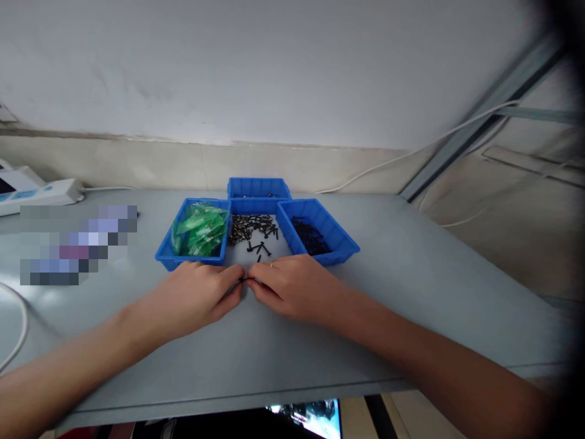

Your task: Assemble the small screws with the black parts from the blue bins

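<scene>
My left hand (198, 296) and my right hand (287, 288) rest on the grey table (393, 317), fingertips meeting in a pinch around a tiny dark part (244, 280) that I cannot make out clearly. Just beyond the fingers lies a loose pile of small black and brass screws (253, 231) on the table between blue trays. The left blue tray (167, 256) holds green plastic bags (200, 228). The right blue tray (342, 247) holds dark small parts (311, 236). A third blue tray (258, 186) stands behind the pile.
A white device (31, 190) with a cable lies at the far left by the wall. A white cable (411, 152) runs along the wall at the right. A blurred patch covers something on the left of the table. The table's front edge is close below my forearms.
</scene>
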